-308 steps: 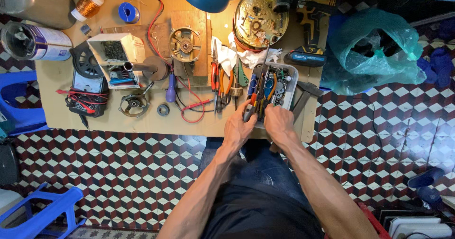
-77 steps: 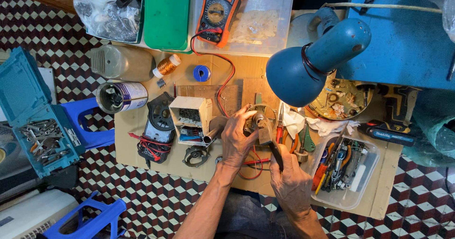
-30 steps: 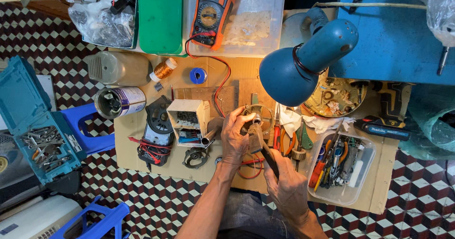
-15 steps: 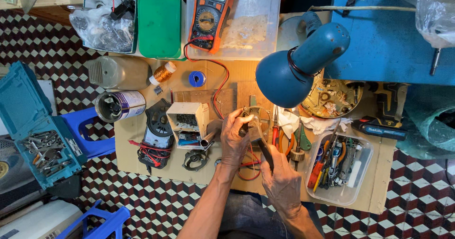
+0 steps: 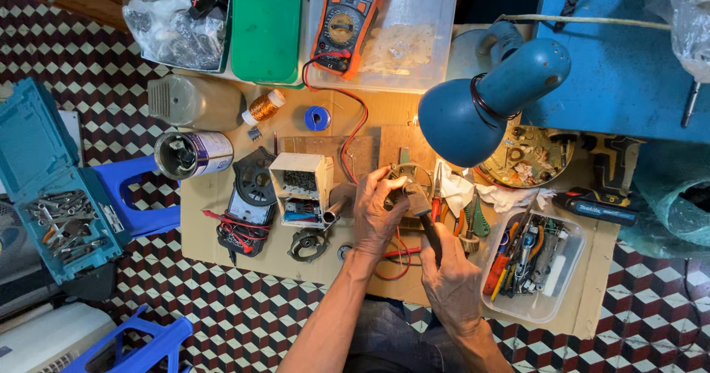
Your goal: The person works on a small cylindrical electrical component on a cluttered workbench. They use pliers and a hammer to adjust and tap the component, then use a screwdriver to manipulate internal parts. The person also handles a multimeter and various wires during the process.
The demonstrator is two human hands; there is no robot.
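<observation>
my left hand [image 5: 376, 214] has its fingers curled around a round metal motor part [image 5: 409, 184], which sits just past my fingertips under the blue lamp [image 5: 492, 103]. my right hand [image 5: 452, 280] is closed around a dark-handled tool [image 5: 427, 225], its tip touching the part. a clear tool tray [image 5: 566, 284] lies just right of my right fingers.

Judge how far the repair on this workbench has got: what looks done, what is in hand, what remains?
Done: a white housing lies opened with its insides exposed, and tools are spread out in the clear tray. In hand: the left hand steadies a small round metal part while the right hand works it with a dark-handled tool. Left: loose parts like the ring lie unassembled.
</observation>
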